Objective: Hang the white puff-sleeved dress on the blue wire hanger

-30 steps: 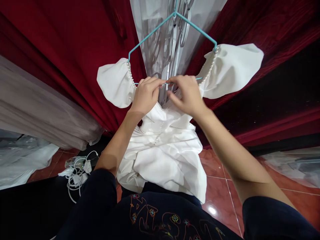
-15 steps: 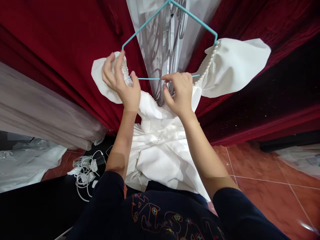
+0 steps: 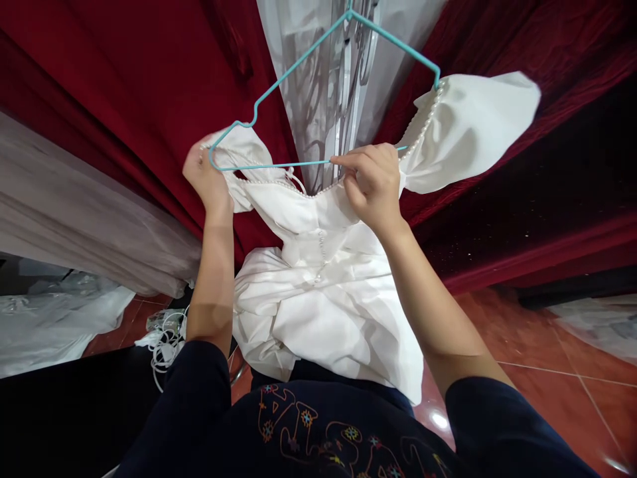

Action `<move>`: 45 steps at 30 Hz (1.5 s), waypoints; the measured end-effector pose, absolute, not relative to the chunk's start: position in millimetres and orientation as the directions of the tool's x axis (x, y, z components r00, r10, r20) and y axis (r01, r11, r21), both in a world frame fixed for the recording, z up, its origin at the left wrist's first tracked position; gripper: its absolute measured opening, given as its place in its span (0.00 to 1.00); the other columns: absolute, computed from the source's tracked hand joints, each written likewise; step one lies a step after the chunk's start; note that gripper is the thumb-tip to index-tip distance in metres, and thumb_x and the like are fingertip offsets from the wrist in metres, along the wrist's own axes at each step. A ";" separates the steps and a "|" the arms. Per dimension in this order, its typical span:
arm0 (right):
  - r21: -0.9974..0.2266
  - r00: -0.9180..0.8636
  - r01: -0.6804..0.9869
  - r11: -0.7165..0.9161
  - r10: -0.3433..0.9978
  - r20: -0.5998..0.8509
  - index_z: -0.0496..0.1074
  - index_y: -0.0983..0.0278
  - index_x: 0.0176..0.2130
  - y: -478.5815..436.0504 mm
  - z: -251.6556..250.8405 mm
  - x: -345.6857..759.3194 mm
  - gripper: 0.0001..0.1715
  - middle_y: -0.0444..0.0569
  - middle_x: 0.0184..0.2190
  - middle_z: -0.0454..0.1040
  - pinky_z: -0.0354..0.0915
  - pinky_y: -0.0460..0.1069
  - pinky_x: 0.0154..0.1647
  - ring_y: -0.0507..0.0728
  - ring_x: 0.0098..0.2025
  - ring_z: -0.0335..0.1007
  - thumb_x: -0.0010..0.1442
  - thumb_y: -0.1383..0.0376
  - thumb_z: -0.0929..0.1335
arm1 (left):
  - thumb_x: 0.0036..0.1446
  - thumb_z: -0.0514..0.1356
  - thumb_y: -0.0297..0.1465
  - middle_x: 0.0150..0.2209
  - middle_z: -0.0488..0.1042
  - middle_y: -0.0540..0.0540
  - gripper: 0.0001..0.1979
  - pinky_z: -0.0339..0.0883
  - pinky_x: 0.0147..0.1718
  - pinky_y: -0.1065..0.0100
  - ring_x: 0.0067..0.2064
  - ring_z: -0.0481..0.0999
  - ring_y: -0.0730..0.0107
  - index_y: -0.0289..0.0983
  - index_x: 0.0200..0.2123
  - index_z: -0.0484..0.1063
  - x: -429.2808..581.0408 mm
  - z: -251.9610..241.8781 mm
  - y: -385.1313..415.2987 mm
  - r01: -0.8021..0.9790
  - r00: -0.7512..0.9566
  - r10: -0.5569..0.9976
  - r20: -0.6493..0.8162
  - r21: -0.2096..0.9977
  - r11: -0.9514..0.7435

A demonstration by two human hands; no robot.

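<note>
A white dress (image 3: pixel 343 312) with pearl-like beading along its neckline spreads down in front of me. The turquoise hanger (image 3: pixel 298 63) lies over its top, its left end fully visible in front of the left-side sleeve (image 3: pixel 243 146). Out past that end, my left hand (image 3: pixel 206 179) is closed on the sleeve's beaded edge; its fingertips are partly hidden. My right hand (image 3: pixel 375 182) grips the hanger's lower bar, index finger stretched along it. On the right, the other puffed sleeve (image 3: pixel 480 129) still hangs from the hanger's right shoulder.
Dark red curtains (image 3: pixel 124 86) and a white drape with shiny strips (image 3: pixel 323 86) stand behind. At the lower left, white cables (image 3: pixel 166 348) lie by a black surface (image 3: pixel 79 411). Plastic-like sheeting (image 3: pixel 54 322) and red floor tiles (image 3: pixel 542 398) show at the sides.
My left hand has moved left and slightly down with the sleeve, and the hanger's left end is now uncovered. My right hand, still on the bar, has shifted slightly right.
</note>
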State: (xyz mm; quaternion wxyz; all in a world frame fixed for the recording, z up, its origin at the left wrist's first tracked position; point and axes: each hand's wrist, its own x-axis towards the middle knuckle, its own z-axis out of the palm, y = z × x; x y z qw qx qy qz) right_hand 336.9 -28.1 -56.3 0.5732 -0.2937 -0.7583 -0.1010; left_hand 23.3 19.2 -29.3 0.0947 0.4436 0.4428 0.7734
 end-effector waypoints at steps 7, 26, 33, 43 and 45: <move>-0.197 -0.128 0.490 0.849 0.294 0.947 0.78 0.54 0.50 -22.8 -59.6 332.1 0.19 0.45 0.41 0.79 0.67 0.59 0.48 0.57 0.43 0.74 0.69 0.68 0.61 | 0.68 0.57 0.26 0.47 0.83 0.46 0.13 0.75 0.52 0.61 0.50 0.82 0.62 0.40 0.47 0.81 99.2 -75.1 -47.1 0.539 0.378 0.461 0.803 0.214 -0.815; -0.318 0.018 0.744 0.588 0.458 0.889 0.76 0.59 0.55 4.5 -8.6 429.6 0.25 0.55 0.50 0.79 0.68 0.59 0.56 0.64 0.52 0.74 0.58 0.67 0.76 | 0.68 0.56 0.22 0.47 0.83 0.50 0.18 0.65 0.60 0.52 0.48 0.78 0.59 0.45 0.52 0.81 123.8 -37.6 -30.4 0.754 0.249 0.548 0.799 0.195 -0.627; -0.511 0.342 0.550 0.660 0.381 0.859 0.82 0.65 0.32 32.5 17.9 477.4 0.17 0.46 0.29 0.79 0.61 0.50 0.33 0.52 0.32 0.73 0.54 0.80 0.67 | 0.67 0.57 0.19 0.43 0.80 0.50 0.21 0.66 0.62 0.47 0.48 0.79 0.59 0.47 0.52 0.82 117.7 -35.9 -26.2 0.735 0.250 0.553 0.794 0.216 -0.643; -0.632 0.281 0.399 0.665 0.567 0.774 0.80 0.51 0.34 -22.0 -60.4 450.2 0.04 0.50 0.30 0.76 0.63 0.57 0.33 0.57 0.30 0.67 0.62 0.57 0.72 | 0.64 0.58 0.17 0.45 0.82 0.51 0.23 0.68 0.60 0.49 0.46 0.79 0.60 0.46 0.52 0.82 130.4 -40.3 -24.0 0.733 0.230 0.565 0.793 0.240 -0.636; -0.511 0.137 0.411 0.755 0.503 0.853 0.81 0.50 0.44 -37.3 -54.0 425.3 0.10 0.52 0.39 0.78 0.69 0.60 0.44 0.61 0.41 0.73 0.66 0.53 0.70 | 0.65 0.57 0.17 0.45 0.82 0.51 0.23 0.69 0.59 0.50 0.46 0.79 0.61 0.46 0.52 0.82 137.0 -43.5 -22.7 0.722 0.216 0.558 0.801 0.253 -0.644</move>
